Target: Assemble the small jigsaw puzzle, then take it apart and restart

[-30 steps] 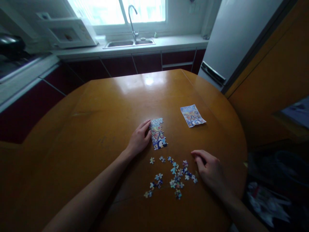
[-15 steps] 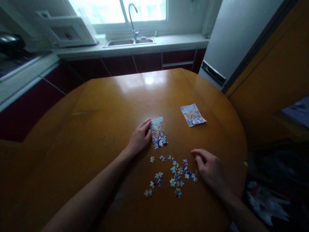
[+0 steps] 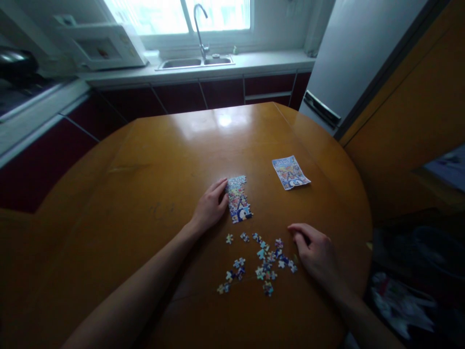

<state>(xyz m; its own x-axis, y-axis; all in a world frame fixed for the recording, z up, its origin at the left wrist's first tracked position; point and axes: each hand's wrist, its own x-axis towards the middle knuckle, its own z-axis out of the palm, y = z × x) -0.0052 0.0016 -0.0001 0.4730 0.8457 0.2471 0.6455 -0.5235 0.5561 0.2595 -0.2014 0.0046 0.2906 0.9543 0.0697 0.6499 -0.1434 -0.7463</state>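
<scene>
Left hand (image 3: 210,205) unclenched, touching one part-built puzzle (image 3: 238,198); right hand (image 3: 317,252) curled, contents unclear; one picture sheet (image 3: 290,171).

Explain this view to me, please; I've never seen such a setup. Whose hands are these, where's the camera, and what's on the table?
There is no machine: these are a person's bare left hand and right hand, pictured by one camera worn on the head, looking forward and down. On the wooden table lie a partly joined puzzle, loose pieces nearer the camera, and a printed sheet to the puzzle's right. The left hand touches the puzzle's left edge. The right hand is beside the loose pieces; I cannot tell whether it holds one.
</scene>
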